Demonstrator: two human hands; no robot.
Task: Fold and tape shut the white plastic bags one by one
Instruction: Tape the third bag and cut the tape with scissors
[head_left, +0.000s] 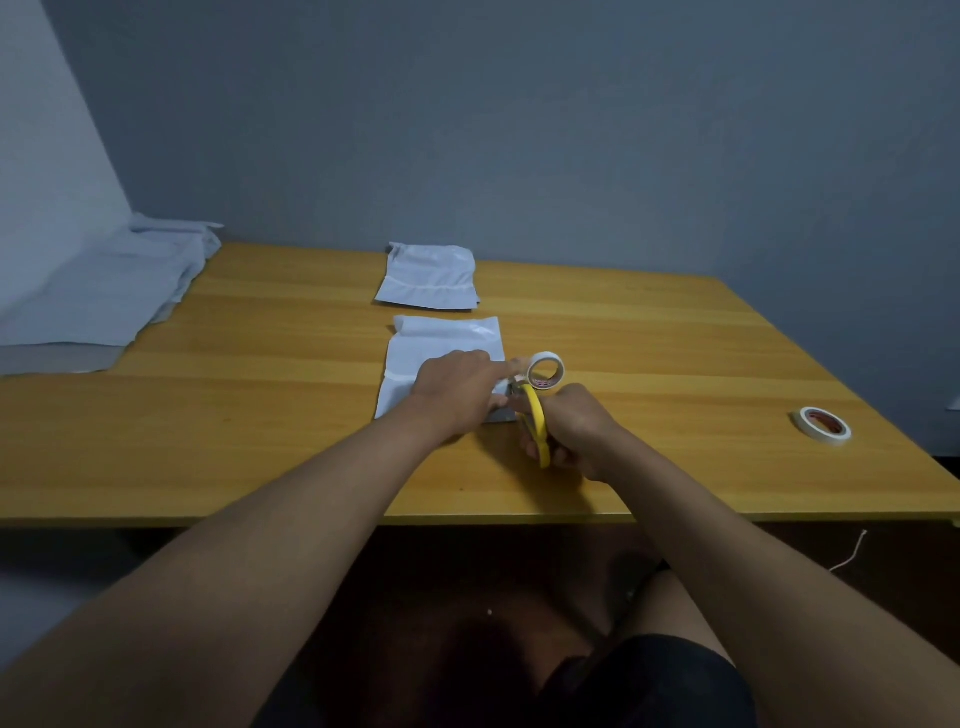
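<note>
Bag, white plastic (441, 348): flat on table (675, 338), centre, just ahead of both hands; top edge folded over, glossy strip near the fold. Near-right corner hidden under L hand.
L hand (457, 387): palm down on bag's near-right part; index finger out straight toward tape roll, other fingers lying fairly flat. Presses bag, grips nothing that shows.
Tape roll, in use (545, 370): white, stands on edge at bag's right edge, just past L fingertip; red print inside core, too small to read. Pulled strip not clearly visible.
R hand (576, 431): fingers curled round yellow scissor handles, clamped on them.
Scissors (536, 418): yellow handles, blades point away toward roll; blade tips near bag edge, blurred, can't tell if apart or closed.
Bag no. 2 (427, 278): farther back, folded, tape band across it.
Bag stack (104, 296): white, far-left of table, against wall.
Spare tape roll (823, 425): lies flat, right side of table, well apart from hands; red markings on core, illegible.
Table: yellow-tan wood grain.
</note>
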